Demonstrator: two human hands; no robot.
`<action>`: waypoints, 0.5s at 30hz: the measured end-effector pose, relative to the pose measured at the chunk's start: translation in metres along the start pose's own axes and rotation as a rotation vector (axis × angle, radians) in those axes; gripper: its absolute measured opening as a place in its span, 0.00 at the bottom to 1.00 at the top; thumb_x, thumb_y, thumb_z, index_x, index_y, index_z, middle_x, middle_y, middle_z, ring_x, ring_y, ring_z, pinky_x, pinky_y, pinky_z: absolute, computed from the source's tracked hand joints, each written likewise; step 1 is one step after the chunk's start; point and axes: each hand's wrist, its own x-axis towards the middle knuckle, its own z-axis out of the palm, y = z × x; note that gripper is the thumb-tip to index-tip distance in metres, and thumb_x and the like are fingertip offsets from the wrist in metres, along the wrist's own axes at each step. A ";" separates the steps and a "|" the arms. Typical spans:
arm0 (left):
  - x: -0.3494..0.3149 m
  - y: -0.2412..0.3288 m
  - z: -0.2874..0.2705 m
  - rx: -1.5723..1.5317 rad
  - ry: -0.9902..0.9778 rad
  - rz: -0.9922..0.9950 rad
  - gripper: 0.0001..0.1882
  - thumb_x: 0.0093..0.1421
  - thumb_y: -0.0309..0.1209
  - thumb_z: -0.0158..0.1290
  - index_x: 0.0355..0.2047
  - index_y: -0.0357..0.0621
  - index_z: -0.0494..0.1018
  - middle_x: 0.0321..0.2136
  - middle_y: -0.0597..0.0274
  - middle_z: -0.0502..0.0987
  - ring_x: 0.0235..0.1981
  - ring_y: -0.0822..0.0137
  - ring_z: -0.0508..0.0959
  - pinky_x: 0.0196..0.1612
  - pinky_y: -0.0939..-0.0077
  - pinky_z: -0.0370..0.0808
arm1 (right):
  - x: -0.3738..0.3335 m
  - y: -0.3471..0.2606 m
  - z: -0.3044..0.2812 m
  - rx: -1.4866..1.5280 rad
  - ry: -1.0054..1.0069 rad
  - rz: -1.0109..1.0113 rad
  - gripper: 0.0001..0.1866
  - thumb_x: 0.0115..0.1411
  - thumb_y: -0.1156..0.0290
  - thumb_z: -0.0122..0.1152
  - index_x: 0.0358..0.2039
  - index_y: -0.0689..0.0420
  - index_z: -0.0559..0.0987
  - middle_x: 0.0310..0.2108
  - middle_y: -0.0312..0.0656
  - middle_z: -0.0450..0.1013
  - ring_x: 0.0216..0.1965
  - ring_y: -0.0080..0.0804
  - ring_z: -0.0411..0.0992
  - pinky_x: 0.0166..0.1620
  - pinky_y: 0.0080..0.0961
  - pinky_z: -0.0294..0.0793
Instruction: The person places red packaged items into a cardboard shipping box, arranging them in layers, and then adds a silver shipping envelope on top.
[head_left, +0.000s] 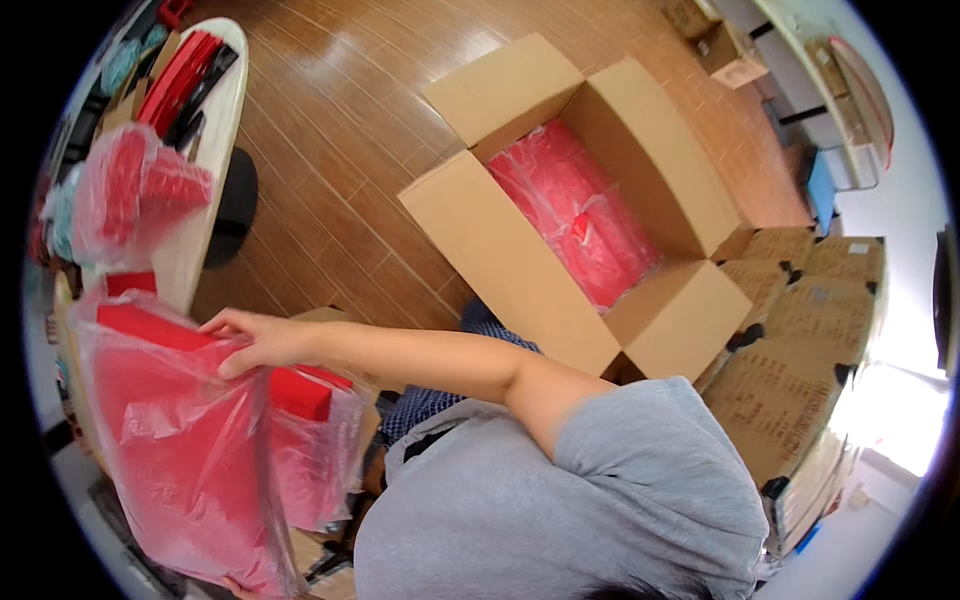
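At the left, a large flat red package in clear plastic [180, 450] is held up on its long side. My right hand [265, 340] reaches across from the right, thumb and fingers closed on the package's upper corner. Only a small part of my left hand [238, 588] shows at the lower edge, against the package's bottom end. Its fingers are mostly hidden. Just right of the package, another plastic-wrapped red item [315, 450] stands partly behind it. An open cardboard box [510, 260] in the middle holds red goods in clear plastic [580, 215].
A white-topped table [225, 110] at the far left bears red and black flat pieces [185, 85] and a plastic-wrapped red bundle [140, 195]. Stacked cardboard cartons [790, 350] stand at the right. Smaller boxes [730, 55] sit by a shelf at the far right.
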 end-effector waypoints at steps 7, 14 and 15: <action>-0.032 0.110 0.184 -0.064 -0.514 -0.116 0.27 0.59 0.41 0.45 0.55 0.40 0.63 0.55 0.50 0.63 0.55 0.53 0.65 0.55 0.59 0.66 | -0.152 -0.090 -0.120 0.153 0.458 -0.235 0.38 0.55 0.58 0.59 0.63 0.52 0.55 0.59 0.45 0.56 0.62 0.34 0.51 0.62 0.32 0.53; -0.198 0.083 0.415 0.259 -1.391 -0.327 0.29 0.55 0.42 0.53 0.51 0.34 0.65 0.44 0.56 0.73 0.44 0.62 0.74 0.49 0.68 0.70 | -0.350 -0.020 -0.203 0.390 1.204 -0.352 0.38 0.55 0.55 0.57 0.63 0.54 0.55 0.57 0.41 0.62 0.57 0.32 0.61 0.60 0.35 0.56; -0.232 0.080 0.443 0.318 -1.463 -0.402 0.29 0.55 0.42 0.53 0.51 0.35 0.65 0.43 0.56 0.74 0.44 0.62 0.74 0.48 0.68 0.71 | -0.371 -0.021 -0.198 0.411 1.290 -0.412 0.37 0.55 0.55 0.57 0.63 0.54 0.56 0.57 0.41 0.63 0.57 0.32 0.61 0.59 0.35 0.58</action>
